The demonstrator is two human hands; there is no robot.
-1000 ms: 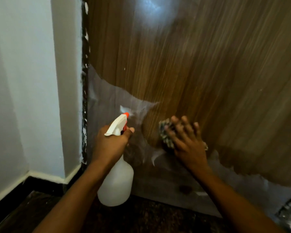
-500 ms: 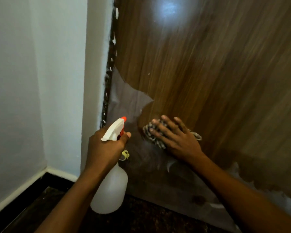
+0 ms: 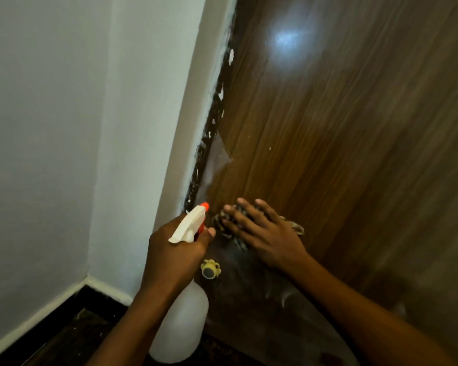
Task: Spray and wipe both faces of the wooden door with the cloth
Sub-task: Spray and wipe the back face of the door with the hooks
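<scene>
One spray bottle point(image 3: 180, 331), gripped by the left hand point(image 3: 173, 256); one cloth point(image 3: 224, 229), pressed on the door point(image 3: 341, 167) by the flat right hand point(image 3: 266, 235), now nearer the door's left edge.

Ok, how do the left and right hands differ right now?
The left hand grips the spray bottle, fingers curled round its neck; the right hand lies flat, fingers spread, pressing the cloth against the wooden door. The left hand is nearer the white wall, the right hand further onto the door. Both are low, close together.
</scene>
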